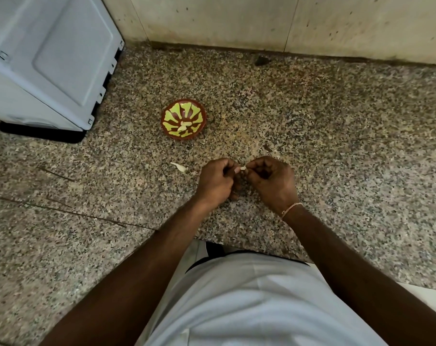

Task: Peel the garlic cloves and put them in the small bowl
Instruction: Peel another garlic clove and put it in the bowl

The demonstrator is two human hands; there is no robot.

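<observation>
Both hands, left hand [215, 179] and right hand [270, 182], pinch a garlic clove [242, 168] between curled fingers above the speckled bench [336, 136]; the small bowl [184, 119], holding peeled cloves [183, 127], sits at 11 o'clock.

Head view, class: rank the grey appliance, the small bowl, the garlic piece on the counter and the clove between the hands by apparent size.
1. Grey appliance
2. Small bowl
3. Garlic piece on the counter
4. Clove pinched by the left hand and right hand; mostly hidden, so unsure.

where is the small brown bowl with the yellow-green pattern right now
In the head view the small brown bowl sits on the speckled stone counter, beyond the two hands and slightly to their left, right of the grey appliance.
</observation>
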